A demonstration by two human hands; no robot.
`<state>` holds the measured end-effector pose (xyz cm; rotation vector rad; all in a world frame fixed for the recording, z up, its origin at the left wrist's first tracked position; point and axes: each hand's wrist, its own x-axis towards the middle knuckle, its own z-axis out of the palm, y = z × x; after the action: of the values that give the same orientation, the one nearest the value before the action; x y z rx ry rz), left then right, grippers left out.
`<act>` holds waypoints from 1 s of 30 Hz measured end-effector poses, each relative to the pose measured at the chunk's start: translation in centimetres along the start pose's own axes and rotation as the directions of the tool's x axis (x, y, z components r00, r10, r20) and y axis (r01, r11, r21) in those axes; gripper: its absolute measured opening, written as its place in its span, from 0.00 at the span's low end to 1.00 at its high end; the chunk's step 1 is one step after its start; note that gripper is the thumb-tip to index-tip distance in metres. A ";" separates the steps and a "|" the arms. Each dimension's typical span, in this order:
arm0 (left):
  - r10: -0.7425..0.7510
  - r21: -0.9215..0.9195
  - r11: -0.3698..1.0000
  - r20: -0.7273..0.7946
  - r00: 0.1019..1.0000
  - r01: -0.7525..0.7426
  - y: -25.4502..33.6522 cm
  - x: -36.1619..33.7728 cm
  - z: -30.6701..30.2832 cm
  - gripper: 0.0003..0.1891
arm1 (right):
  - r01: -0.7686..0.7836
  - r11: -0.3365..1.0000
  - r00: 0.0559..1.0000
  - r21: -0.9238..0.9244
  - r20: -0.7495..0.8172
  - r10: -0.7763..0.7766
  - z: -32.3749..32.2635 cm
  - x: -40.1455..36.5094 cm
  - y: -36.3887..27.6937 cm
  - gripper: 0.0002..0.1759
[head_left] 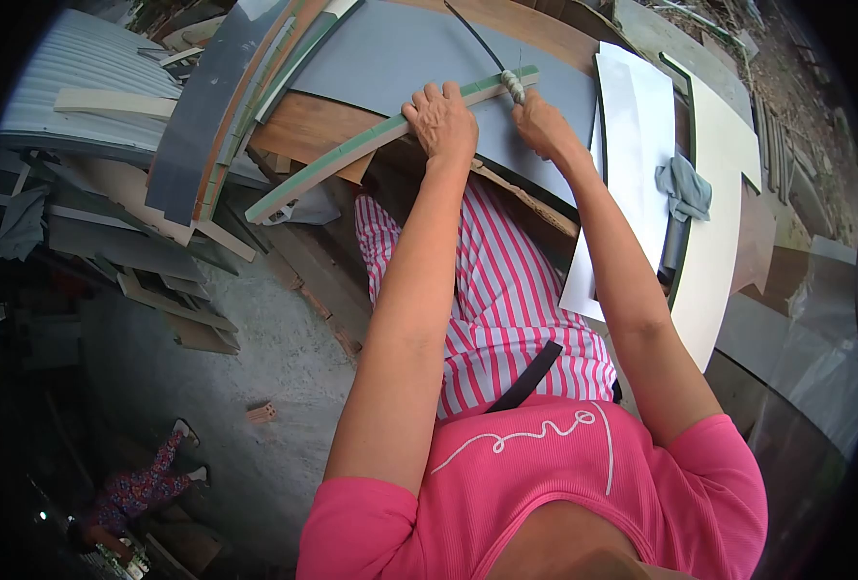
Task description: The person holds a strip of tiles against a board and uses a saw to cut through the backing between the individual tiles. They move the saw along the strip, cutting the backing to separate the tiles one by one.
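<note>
My left hand (441, 124) is closed over a long, pale strip with a green upper face (337, 164), gripping it past its middle. Dark cross marks run along the green face. In my right hand (542, 128) is a thin, dark, slightly curved blade (474, 29) with a wrapped, whitish handle (513, 85). My fingers close round the lower part of that handle. It overlaps the strip's far right end, and the blade points away to the upper left. Beneath both hands lies a grey panel (380, 58) on a brown wooden board (327, 118).
Stacked long panels (197, 116) stand at the left. White sheets (637, 97) and a cream board (714, 261) lie to the right, with a grey cloth (685, 188) on them. A brick (261, 414) sits on the concrete floor; another person (139, 498) is at lower left.
</note>
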<state>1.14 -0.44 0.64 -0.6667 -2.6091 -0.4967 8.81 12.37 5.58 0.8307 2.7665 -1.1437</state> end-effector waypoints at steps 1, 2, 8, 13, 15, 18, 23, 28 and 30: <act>-0.007 0.017 1.000 0.011 1.000 0.007 0.2 -0.2 0.0 0.11 | 0.003 1.000 1.000 -0.007 -0.002 -0.003 -0.1 -0.4 0.2 0.17; -0.018 0.035 0.999 0.021 1.000 0.017 0.2 -0.2 0.1 0.12 | 0.024 0.998 0.999 -0.066 -0.023 -0.025 -0.1 -1.2 0.7 0.17; 0.008 0.000 1.000 0.027 1.000 -0.008 0.0 -0.3 0.4 0.11 | -0.016 0.990 1.000 -0.140 0.022 0.019 -1.0 -12.2 4.7 0.15; 0.035 0.000 0.999 0.011 0.999 -0.035 -0.2 -0.4 0.5 0.11 | -0.106 0.989 0.993 -0.107 0.039 0.111 -1.6 -14.9 5.0 0.15; 0.044 0.010 0.999 -0.012 0.999 -0.044 -0.3 -0.4 0.4 0.11 | -0.036 0.990 0.999 -0.135 0.009 0.037 -1.2 -11.9 4.3 0.15; 0.035 0.001 0.999 0.001 0.999 -0.035 -0.2 -0.4 0.3 0.11 | 0.083 0.987 0.993 -0.140 -0.075 -0.095 0.9 -4.2 3.2 0.16; -0.043 0.018 0.999 -0.023 0.999 0.043 -0.1 0.0 0.7 0.11 | 0.012 1.000 1.000 -0.023 0.000 -0.012 0.7 0.5 -0.3 0.17; 0.021 -0.003 1.000 -0.022 1.000 -0.021 -0.4 -0.5 0.6 0.11 | 0.098 0.983 0.994 -0.155 -0.037 -0.105 0.3 -6.0 3.3 0.15; 0.020 0.008 1.000 -0.025 0.999 -0.020 -0.3 -0.7 0.6 0.11 | 0.050 0.986 0.999 -0.161 0.005 -0.050 -0.4 -10.5 4.0 0.14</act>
<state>1.33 -0.68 -0.26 -0.6792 -2.5776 -0.4862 19.77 10.12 5.69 0.7469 2.8471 -0.9111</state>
